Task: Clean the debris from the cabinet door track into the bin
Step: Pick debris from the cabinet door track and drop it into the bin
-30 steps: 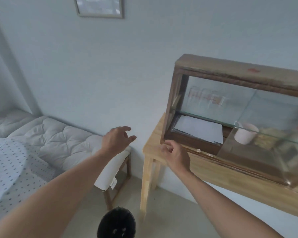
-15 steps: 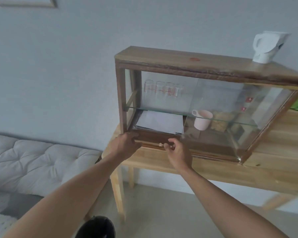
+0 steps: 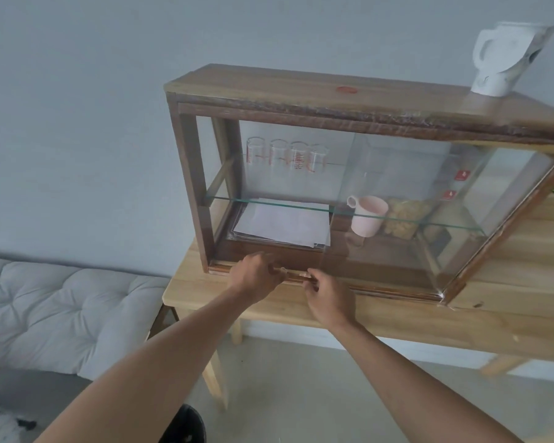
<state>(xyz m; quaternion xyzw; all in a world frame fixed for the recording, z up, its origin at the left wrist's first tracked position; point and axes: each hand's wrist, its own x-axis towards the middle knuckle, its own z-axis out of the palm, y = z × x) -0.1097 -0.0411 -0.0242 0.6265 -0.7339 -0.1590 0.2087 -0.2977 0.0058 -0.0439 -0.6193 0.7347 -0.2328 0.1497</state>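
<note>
A wooden cabinet with sliding glass doors stands on a light wooden table. Its left door is slid aside, baring the bottom door track. Small pale bits of debris lie in the track between my hands. My left hand rests on the track's front edge, fingers curled and cupped, nothing seen in it. My right hand has its fingertips pinched together on a bit of debris at the track. A black bin stands on the floor below, partly hidden by my left forearm.
Inside the cabinet are several glasses on a glass shelf, a stack of paper and a pink mug. A white kettle stands on top. A white quilted mattress lies at the left.
My view swung from the mattress side toward the cabinet. My left hand came from mid-air to the track. My right hand moved rightward along the track.
</note>
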